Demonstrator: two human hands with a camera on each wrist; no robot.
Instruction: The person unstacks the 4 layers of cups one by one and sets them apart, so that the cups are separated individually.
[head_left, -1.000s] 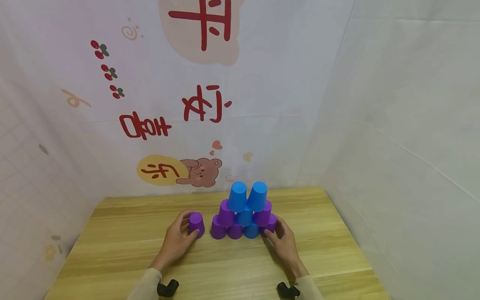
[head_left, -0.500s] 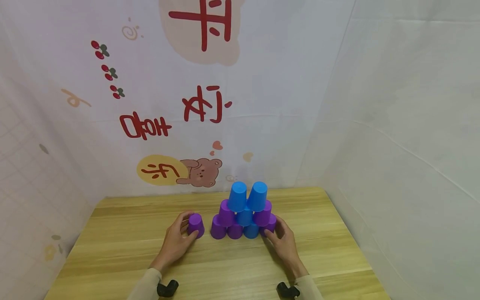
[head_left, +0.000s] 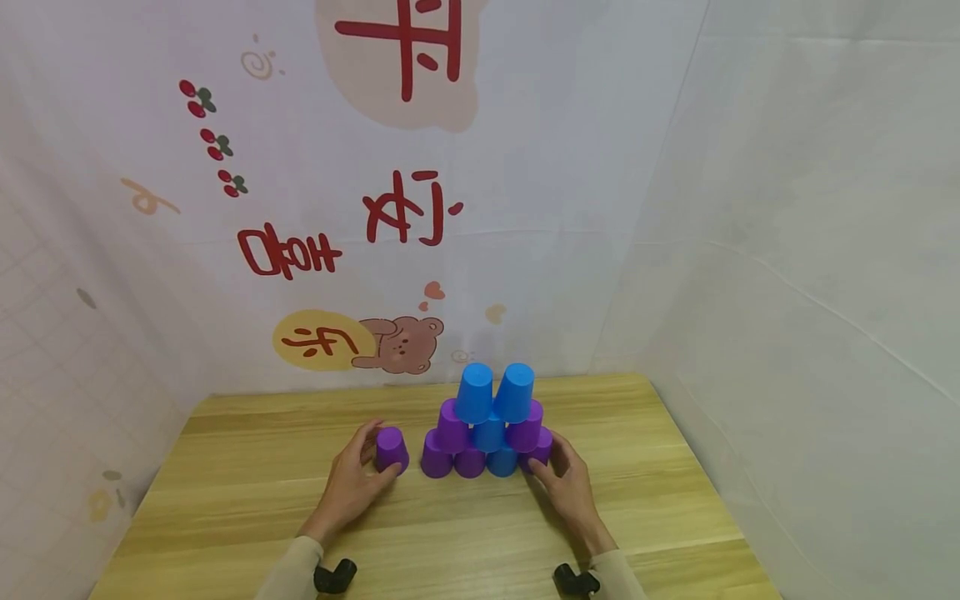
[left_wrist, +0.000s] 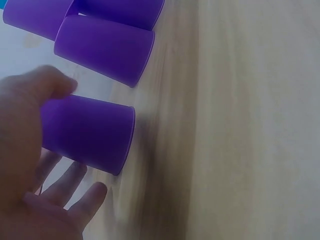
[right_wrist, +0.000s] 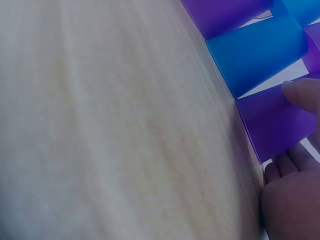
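Left hand (head_left: 354,473) has a wide grip around a lone cup (head_left: 392,451); toward three o'clock, right hand (head_left: 567,485) holds the corner cup (right_wrist: 272,122) of a pyramid (head_left: 489,434).

平安喜乐 (head_left: 398,208) (sideways) on backdrop (head_left: 555,167)

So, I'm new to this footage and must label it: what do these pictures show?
There is no robot here, just a person working bare-handed. The wide picture comes from a camera worn on the head; the two close ones come from a camera on each wrist. On the light wood-grained table, nine upside-down purple and blue plastic cups stand stacked in rows of four, three and two. The left hand curves around a separate upside-down purple cup beside them; how firmly, I can't tell. The right hand holds the purple cup at the right end of the bottom row.
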